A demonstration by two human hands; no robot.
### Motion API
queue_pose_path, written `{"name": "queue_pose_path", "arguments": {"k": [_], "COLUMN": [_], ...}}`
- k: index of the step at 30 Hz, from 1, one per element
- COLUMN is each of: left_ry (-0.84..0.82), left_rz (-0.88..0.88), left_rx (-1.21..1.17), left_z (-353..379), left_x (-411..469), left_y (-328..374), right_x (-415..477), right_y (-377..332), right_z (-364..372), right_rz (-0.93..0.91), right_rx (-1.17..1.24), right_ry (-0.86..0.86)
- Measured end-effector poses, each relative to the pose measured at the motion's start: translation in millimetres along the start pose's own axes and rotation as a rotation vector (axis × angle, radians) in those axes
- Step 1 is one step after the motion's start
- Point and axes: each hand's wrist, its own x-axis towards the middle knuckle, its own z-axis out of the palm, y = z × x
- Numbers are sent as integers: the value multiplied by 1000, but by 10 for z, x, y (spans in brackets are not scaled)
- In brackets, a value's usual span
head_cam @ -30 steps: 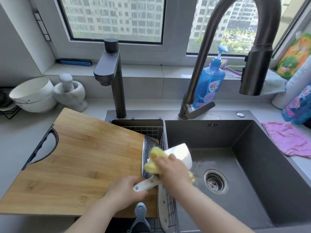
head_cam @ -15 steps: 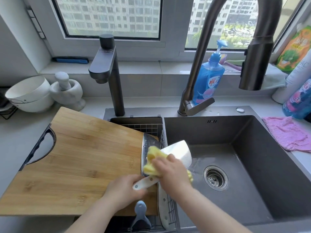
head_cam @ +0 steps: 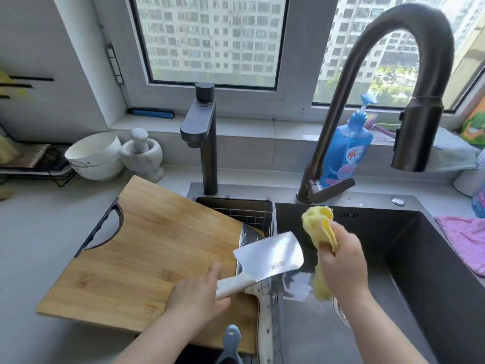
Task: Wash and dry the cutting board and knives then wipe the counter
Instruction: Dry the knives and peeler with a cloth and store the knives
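Observation:
A wooden cutting board [head_cam: 136, 253] lies across the counter and the left sink basket. My left hand [head_cam: 195, 295] grips the white handle of a cleaver [head_cam: 270, 257], whose broad blade is held flat over the divider between the basins. My right hand [head_cam: 341, 261] holds a yellow cloth [head_cam: 321, 232] lifted clear of the blade, over the right sink [head_cam: 433, 298]. A second knife [head_cam: 263, 327] with a white handle lies along the board's right edge, its blade partly under the cleaver.
A tall dark faucet [head_cam: 409, 82] arches over the sink, and a shorter tap [head_cam: 203, 137] stands behind the basket. Blue soap bottle [head_cam: 346, 151], white bowls [head_cam: 94, 156], mortar and pestle [head_cam: 141, 156] line the back. A pink cloth [head_cam: 464, 243] lies at right.
My right hand has lifted the yellow cloth off the cleaver blade and moved it up and right. The blade is now uncovered. The view has tilted up.

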Motion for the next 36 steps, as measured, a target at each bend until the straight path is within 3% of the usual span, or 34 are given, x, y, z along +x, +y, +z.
{"name": "queue_pose_path", "arguments": {"k": [2,4,7,10,17,21,23,26,30,32,36], "left_ry": [30,49,77,76,0,55,38,-12,12,45,140], "left_rz": [-67,-110,-204,-278,-351,-378,-335,-263,-243,-258,-309], "left_rx": [-179,-536,-1162,-1480,-1804,-1830,-1838,-1851,-1864,-1887,-1985], "left_z": [-94,-178,-308,-410,-454,-502,-528,-585,-627,-642,-742], "left_x": [-95,-203,-404,-608,-1080,-1388,-1558,-1790,-2047,-2162,-2403], "left_y": [-132,-276,-397,-529,-831,-1167,-1338,-1559,-1816,-1932,-2213], "right_x": [124,199,223,175,-400,-831,-796,-619,-575,-803,-1514], "right_y": [-210,-389,-650,-997,-1786,-1928,-2115,-2551,-2910,-3034,-3059], "right_z": [-100,-86,91,368,824,925,935,921,974,1042,1246], "right_rz": [-53,-51,-100,-189,-701,-1003,-1018,-841,-717,-834,-1117], "right_rx": [95,205,310,304,119,118,96,32,-29,-5,171], "right_ry": [100,130,58,-68,-340,-488,-461,-340,-373,-284,-412]}}
